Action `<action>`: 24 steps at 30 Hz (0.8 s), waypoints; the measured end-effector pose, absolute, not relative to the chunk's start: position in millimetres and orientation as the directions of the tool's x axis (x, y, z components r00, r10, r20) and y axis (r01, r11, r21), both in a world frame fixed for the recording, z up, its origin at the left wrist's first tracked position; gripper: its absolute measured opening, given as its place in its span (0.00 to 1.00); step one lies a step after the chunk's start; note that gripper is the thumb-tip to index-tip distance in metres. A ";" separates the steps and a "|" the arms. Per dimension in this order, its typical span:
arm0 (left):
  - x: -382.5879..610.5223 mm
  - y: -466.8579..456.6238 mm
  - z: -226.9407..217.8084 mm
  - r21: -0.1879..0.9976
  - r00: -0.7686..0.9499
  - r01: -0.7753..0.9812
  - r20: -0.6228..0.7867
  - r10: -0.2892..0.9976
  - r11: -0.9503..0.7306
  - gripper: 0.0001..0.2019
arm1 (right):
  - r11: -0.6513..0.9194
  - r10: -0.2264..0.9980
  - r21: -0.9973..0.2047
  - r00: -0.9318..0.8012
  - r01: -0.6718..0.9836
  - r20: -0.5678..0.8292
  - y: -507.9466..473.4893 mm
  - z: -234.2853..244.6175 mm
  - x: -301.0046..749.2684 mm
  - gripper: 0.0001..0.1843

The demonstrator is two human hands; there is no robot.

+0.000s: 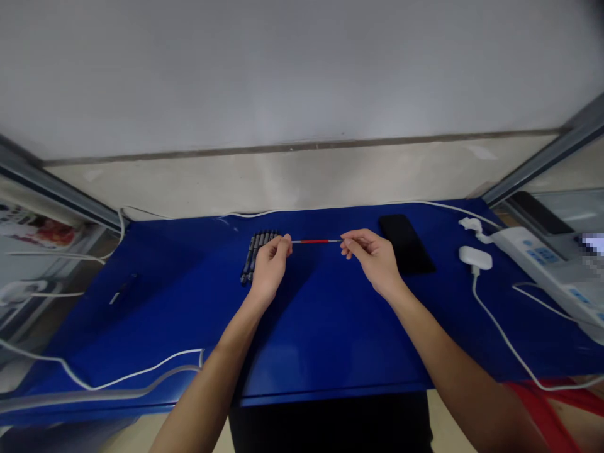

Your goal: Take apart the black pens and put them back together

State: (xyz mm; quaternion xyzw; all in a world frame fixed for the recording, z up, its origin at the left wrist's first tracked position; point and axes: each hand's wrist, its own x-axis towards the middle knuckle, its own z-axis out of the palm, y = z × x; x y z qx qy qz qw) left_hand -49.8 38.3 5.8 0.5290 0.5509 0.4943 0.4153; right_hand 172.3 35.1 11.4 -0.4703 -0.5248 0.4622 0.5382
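In the head view, your left grip is pinched closed on the left end of a thin red-banded rod. Your right grip is pinched closed on its right end. The rod runs level between your 2 grips, over the far part of the blue desk. A row of dark cylinders lies on the desk just beside your left grip. A black phone lies flat just right of your right grip. Farther right are a white charger with its white cable, and a grey keypad device.
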 end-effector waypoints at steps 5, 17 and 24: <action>-48.3 37.5 6.4 0.979 -0.085 0.200 0.064 0.994 -0.046 0.21 | 0.126 0.992 -0.992 -0.004 0.003 0.126 35.3 11.1 171.1 0.08; -43.2 35.3 7.0 0.990 -0.059 0.142 0.031 0.998 -0.023 0.20 | 0.120 0.992 -0.992 0.036 -0.029 0.119 34.4 10.9 169.0 0.06; -45.1 38.1 3.0 0.993 -0.084 0.117 0.023 0.996 -0.013 0.20 | 0.141 0.987 -0.989 0.081 -0.040 0.138 32.2 16.3 168.5 0.07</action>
